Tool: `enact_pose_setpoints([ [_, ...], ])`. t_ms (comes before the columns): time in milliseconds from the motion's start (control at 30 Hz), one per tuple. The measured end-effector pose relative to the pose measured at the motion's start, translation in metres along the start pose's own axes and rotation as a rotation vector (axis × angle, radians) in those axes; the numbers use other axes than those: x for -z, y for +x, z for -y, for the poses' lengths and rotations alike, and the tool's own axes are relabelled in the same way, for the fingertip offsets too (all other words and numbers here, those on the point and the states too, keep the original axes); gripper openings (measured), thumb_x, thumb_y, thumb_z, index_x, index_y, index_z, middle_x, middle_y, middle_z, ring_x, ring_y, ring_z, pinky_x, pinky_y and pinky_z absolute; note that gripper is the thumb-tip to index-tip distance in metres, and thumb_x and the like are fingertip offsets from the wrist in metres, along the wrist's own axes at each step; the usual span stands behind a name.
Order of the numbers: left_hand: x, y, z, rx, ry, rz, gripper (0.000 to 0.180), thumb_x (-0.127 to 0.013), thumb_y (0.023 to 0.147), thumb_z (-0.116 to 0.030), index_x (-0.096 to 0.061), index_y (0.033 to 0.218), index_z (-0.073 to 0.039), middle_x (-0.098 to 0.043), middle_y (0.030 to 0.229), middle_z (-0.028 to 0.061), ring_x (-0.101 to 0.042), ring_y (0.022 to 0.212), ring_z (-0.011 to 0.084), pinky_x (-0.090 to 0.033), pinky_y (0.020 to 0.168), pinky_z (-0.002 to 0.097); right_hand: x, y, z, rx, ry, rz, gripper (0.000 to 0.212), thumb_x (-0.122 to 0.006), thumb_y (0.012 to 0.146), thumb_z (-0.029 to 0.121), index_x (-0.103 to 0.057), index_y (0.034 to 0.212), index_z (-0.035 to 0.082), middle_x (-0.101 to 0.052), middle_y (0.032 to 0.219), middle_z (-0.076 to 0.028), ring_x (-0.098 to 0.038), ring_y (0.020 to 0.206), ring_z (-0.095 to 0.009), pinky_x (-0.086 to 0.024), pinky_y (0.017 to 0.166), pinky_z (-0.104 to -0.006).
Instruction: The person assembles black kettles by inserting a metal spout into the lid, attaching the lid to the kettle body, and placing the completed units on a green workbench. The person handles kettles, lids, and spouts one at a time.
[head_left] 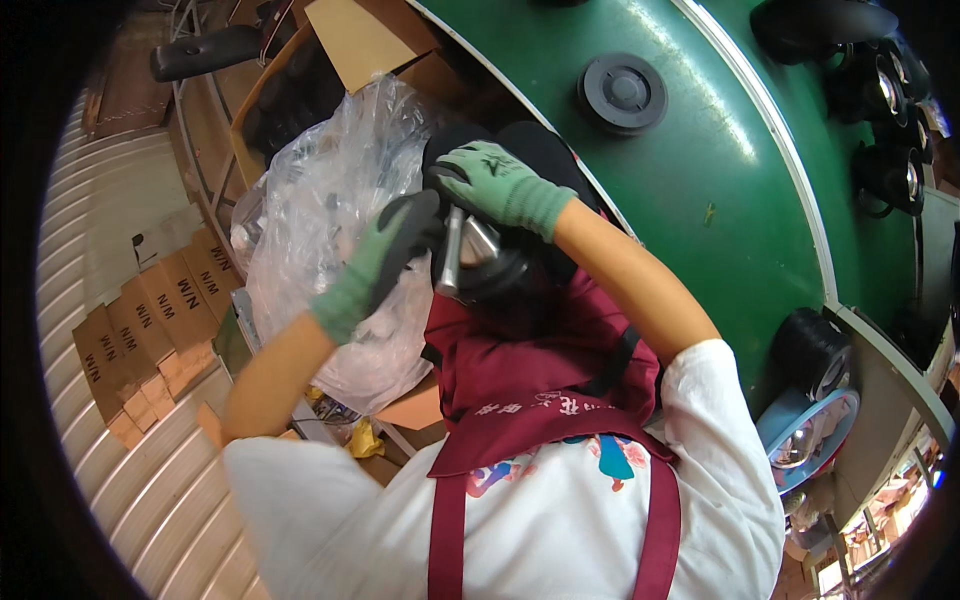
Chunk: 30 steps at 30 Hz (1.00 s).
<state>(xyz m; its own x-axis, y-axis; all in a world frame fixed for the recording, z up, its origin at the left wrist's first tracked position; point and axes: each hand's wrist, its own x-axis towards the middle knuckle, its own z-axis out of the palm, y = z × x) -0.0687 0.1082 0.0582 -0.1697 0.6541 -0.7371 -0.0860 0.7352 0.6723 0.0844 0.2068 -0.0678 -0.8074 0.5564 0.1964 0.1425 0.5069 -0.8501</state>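
In my lap rests a black, rounded object [505, 285], tilted, with a shiny silver cone-shaped metal part [479, 243] at its upper side. Alongside the cone runs a slim silver metal rod [451, 255]. My right hand [495, 183], in a green glove with dark fingertips, curls its fingers over the rod's upper end; what they grip is hidden. My left hand [385, 255], in a matching glove, is just left of the rod and blurred by motion. Its fingertips reach close to the rod, and I cannot tell whether they touch it.
A cardboard box [250, 110] with black items and a clear plastic bag [330, 190] stand left. On the green table [700, 220] lies a round black disc [622, 93]; black pots [885, 175] stand farther right. A blue-rimmed basin [810, 440] sits lower right; stacked cartons [150, 320] far left.
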Motion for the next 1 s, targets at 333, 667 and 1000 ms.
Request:
enact_pose_setpoints([
  [333,-0.040,0.010,0.000,0.192,0.537,0.018,0.027,-0.071,0.075,-0.019,-0.072,0.095,-0.002,-0.069,0.078,0.0098,-0.068,0.067,0.0224,-0.054,0.057,0.0359,-0.056,0.015,-0.022,0.330,-0.392,-0.002,0.027,-0.058,0.093,0.028,-0.072,0.113,0.015,-0.071,0.114,-0.008,-0.067,0.106,-0.030,-0.041,0.106,-0.0542],
  [667,0.017,0.017,0.038,-0.682,1.088,0.264,0.049,-0.064,0.077,-0.004,-0.051,0.124,-0.001,-0.053,0.118,0.0209,-0.062,0.094,0.0442,-0.053,0.079,0.0466,0.006,-0.034,0.046,-0.076,-0.390,-0.183,0.023,-0.066,0.093,0.035,-0.067,0.090,0.012,-0.064,0.089,-0.007,-0.058,0.095,-0.028,-0.042,0.089,-0.0456],
  [1000,0.000,0.032,0.002,-0.522,1.096,0.486,0.051,-0.068,0.073,0.001,-0.055,0.122,-0.008,-0.058,0.112,0.0140,-0.064,0.099,0.0409,-0.054,0.078,0.0485,0.072,-0.025,-0.025,-0.221,1.481,0.006,0.032,-0.053,0.103,0.034,-0.071,0.103,0.007,-0.070,0.096,-0.011,-0.071,0.093,-0.023,-0.053,0.089,-0.0344],
])
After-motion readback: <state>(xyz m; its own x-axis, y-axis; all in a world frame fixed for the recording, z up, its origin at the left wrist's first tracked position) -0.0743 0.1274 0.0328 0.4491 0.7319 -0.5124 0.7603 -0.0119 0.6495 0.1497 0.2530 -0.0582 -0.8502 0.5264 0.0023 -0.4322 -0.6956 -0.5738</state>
